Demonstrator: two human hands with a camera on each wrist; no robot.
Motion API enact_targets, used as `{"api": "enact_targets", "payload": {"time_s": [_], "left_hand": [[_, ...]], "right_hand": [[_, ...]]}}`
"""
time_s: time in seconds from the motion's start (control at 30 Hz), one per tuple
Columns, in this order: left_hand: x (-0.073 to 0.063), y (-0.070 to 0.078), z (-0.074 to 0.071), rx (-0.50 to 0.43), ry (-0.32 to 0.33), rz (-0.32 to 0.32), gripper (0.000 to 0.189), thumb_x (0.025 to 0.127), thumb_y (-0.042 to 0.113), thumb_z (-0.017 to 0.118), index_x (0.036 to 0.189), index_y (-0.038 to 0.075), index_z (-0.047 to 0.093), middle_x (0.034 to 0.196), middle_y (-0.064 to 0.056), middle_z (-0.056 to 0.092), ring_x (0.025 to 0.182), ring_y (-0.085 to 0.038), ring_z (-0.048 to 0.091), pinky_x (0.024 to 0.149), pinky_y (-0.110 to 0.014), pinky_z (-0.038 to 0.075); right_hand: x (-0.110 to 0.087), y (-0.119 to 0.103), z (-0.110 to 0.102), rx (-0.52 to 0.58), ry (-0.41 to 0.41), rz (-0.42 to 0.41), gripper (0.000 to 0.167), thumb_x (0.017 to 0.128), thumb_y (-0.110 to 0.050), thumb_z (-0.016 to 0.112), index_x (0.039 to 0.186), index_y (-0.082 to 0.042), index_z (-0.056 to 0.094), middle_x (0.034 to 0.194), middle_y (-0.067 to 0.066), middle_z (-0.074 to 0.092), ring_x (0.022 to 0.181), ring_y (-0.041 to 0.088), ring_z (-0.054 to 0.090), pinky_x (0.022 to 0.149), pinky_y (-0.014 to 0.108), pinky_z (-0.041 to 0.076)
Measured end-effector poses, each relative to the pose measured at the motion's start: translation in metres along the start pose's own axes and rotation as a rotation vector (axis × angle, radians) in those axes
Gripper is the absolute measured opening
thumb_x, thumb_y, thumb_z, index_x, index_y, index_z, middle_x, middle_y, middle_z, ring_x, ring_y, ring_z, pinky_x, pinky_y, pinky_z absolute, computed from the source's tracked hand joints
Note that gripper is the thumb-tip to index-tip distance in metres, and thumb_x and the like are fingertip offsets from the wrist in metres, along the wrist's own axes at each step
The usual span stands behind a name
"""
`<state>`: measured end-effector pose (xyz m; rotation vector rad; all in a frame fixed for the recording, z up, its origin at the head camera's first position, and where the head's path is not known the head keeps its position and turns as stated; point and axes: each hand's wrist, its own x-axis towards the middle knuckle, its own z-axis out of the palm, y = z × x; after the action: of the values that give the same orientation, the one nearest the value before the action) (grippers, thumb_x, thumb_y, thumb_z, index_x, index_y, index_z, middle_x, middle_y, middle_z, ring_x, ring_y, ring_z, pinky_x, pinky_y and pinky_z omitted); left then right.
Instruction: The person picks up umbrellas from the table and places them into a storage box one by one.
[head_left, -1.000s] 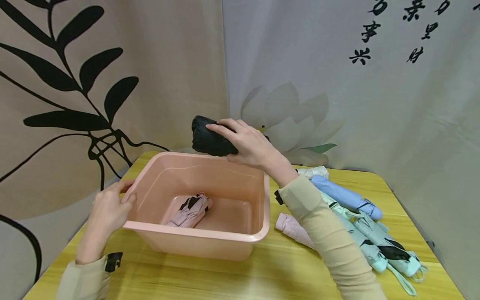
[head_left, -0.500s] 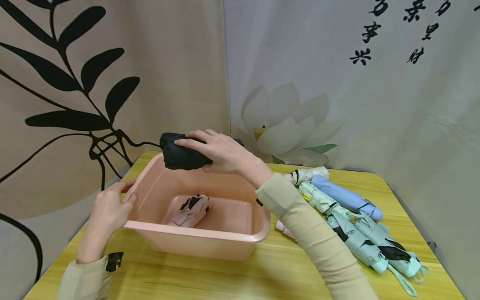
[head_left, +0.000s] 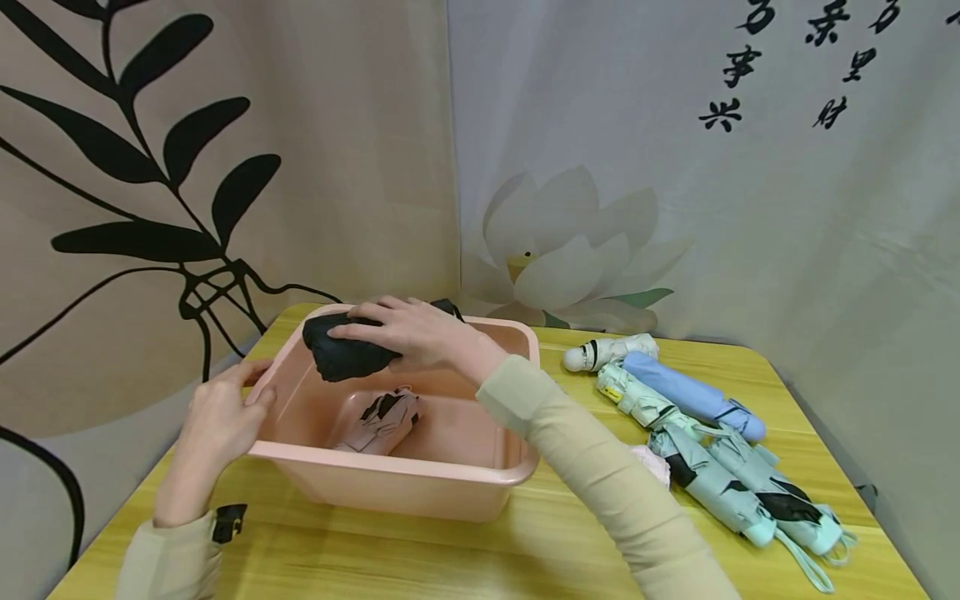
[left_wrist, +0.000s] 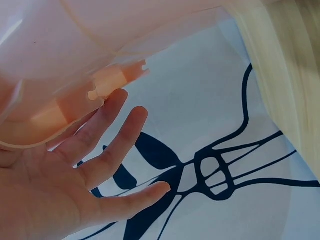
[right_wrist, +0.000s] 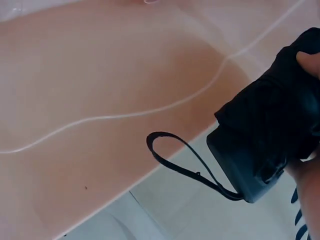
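Note:
My right hand (head_left: pixel 416 333) grips a folded black umbrella (head_left: pixel 348 348) from above, over the back left part of a pink plastic tub (head_left: pixel 390 465). In the right wrist view the black umbrella (right_wrist: pixel 260 125) shows its handle end and a looped strap. My left hand (head_left: pixel 228 417) holds the tub's left rim. The left wrist view shows several fingers of that hand (left_wrist: pixel 75 185) spread below the rim, with the thumb mostly hidden. Inside the tub lies a folded pale pink umbrella (head_left: pixel 381 423) with a black patch.
On the wooden table (head_left: pixel 525 550), right of the tub, lie a white folded umbrella (head_left: pixel 611 352), a blue one (head_left: pixel 690 392), a mint one (head_left: pixel 645 398) and teal ones (head_left: pixel 716 487). A pink umbrella (head_left: pixel 651 462) is mostly hidden by my right sleeve. A printed curtain (head_left: pixel 360 150) hangs behind.
My right hand has carried the black umbrella left and down, from above the tub's back rim into its opening. The left hand stays on the rim.

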<state>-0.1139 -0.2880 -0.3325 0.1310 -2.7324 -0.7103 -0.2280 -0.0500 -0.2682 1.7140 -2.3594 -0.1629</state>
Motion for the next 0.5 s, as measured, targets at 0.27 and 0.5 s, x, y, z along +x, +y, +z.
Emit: {"api": "enact_targets", "payload": {"time_s": [0.27,0.5], "left_hand": [[-0.001,0.000,0.000,-0.003,-0.004,-0.006,0.041,0.096,0.018,0.048,0.131,-0.005,0.050,0.122,-0.030,0.056,0.111,-0.051,0.048,0.087,-0.064,0.040],[0.000,0.000,-0.001,-0.007,-0.009,-0.007,0.042,0.096,0.018,0.048,0.131,-0.004,0.050,0.122,-0.030,0.056,0.111,-0.051,0.049,0.086,-0.063,0.041]], "right_hand": [[0.005,-0.006,0.019,-0.069,-0.056,-0.070,0.069,0.089,-0.040,0.064,0.149,-0.029,0.030,0.151,0.002,0.035,0.140,0.025,0.035,0.107,0.041,0.042],[0.009,-0.011,0.032,-0.110,-0.110,-0.103,0.073,0.088,-0.032,0.067,0.149,-0.029,0.028,0.152,0.001,0.034,0.127,0.023,0.046,0.096,0.035,0.048]]}}
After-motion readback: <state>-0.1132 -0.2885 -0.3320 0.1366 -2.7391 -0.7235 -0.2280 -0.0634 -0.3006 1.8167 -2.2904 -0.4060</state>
